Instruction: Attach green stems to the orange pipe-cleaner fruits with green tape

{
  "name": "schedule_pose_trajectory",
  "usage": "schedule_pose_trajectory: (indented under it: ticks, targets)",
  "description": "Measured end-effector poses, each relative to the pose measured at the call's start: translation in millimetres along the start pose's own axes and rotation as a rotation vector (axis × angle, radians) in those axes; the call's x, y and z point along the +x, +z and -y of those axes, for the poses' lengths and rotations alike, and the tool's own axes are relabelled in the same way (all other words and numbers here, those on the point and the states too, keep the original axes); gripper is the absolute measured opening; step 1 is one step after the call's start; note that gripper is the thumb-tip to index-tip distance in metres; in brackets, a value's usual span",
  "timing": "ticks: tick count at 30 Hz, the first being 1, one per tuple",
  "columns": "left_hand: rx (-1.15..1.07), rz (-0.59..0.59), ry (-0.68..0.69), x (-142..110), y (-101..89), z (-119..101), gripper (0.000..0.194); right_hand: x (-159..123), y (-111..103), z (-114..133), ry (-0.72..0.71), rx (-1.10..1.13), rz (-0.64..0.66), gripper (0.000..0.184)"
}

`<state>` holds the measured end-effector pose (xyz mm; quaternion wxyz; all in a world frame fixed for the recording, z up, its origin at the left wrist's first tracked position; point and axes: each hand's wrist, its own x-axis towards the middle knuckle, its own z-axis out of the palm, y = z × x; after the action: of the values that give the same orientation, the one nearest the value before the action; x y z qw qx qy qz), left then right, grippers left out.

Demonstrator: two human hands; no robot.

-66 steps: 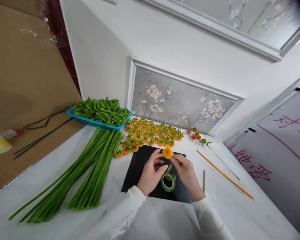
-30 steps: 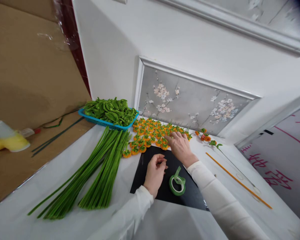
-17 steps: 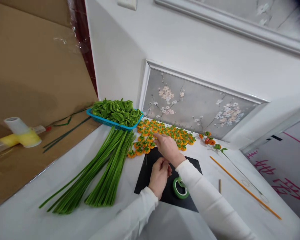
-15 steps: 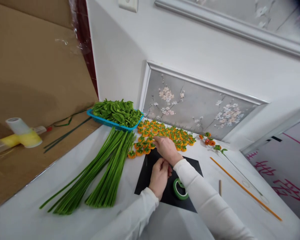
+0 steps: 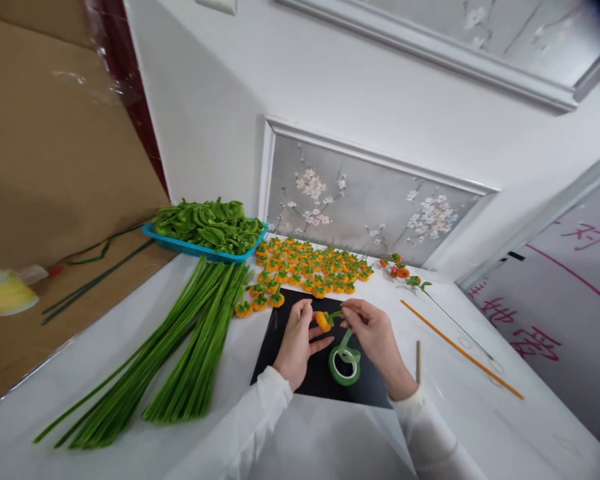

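Observation:
Between my hands is a small orange fuzzy ornament (image 5: 323, 321) with a green leafy cap and a stem pointing right. My right hand (image 5: 377, 337) pinches the stem end together with a green tape strip (image 5: 347, 339). That strip runs down to the roll of green floral tape (image 5: 336, 371), which lies on a black mat (image 5: 300, 383). My left hand (image 5: 296, 343) is at the ornament's left side, fingers apart, the fingertips close to it; whether they touch it is unclear. Many similar orange ornaments (image 5: 310, 267) stand in rows behind the mat.
Green pipe cleaners (image 5: 150, 360) lie in two bundles at left. A blue tray (image 5: 205, 253) holds curled green leaves (image 5: 210, 223). At right are a finished-looking sprig (image 5: 400, 272), an orange pipe cleaner (image 5: 460, 348) and a short stick (image 5: 419, 362). Cardboard (image 5: 45, 133) stands at far left.
My hands have moved from overlapping to apart, with the orange ornament now showing between them. A tape strip now rises from the roll to my right hand. The view has shifted right.

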<state>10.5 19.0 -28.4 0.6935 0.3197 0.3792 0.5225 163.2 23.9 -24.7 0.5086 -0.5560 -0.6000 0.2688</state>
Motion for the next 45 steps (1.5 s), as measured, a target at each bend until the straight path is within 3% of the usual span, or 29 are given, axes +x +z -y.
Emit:
schedule_pose_trajectory:
  ticks: [3,7,11,16,20,26,29,31,38,42,45]
  targets:
    - [0.170,0.136,0.001,-2.7,4.5,-3.1,0.041,-16.6,-10.5,-2.5,0.025,0.032,-0.041,0.022]
    - [0.369,0.238,0.051,-2.4,8.5,-1.8,0.029,-24.7,-14.8,0.1,-0.010,0.028,-0.074,0.019]
    - [0.391,0.271,0.066,1.1,8.8,-4.7,0.026,-20.9,-21.3,4.0,-0.043,0.118,-0.084,0.028]
    - [0.319,0.203,0.092,5.7,6.3,-15.1,0.026,-12.1,-38.1,-10.0,0.028,0.154,-0.234,0.031]
    - [0.306,0.188,0.093,7.7,5.5,-21.2,0.026,-12.6,-40.0,-18.8,-0.035,-0.093,-0.152,0.029]
    - [0.304,0.178,0.111,5.0,8.4,-23.0,0.026,-25.2,-16.9,1.2,-0.039,-0.557,0.009,0.028]
    - [0.336,0.172,0.116,4.3,9.0,-21.8,0.026,-31.6,-2.0,8.3,-0.001,-0.807,-0.024,0.027]
    - [0.376,0.142,0.112,5.1,8.1,-20.5,0.026,-32.7,4.1,6.8,0.011,-0.850,-0.020,0.019]
    - [0.447,0.116,0.075,8.9,1.8,-11.9,0.026,-20.5,-11.5,-9.6,0.068,-0.153,-0.090,0.013]
    - [0.510,0.131,0.034,9.6,0.8,-7.1,0.025,-20.0,-28.0,-0.8,0.153,0.399,-0.098,0.021]
    - [0.558,0.138,0.036,10.5,0.4,-5.0,0.025,-21.5,-34.6,7.9,0.150,0.596,-0.131,0.023]
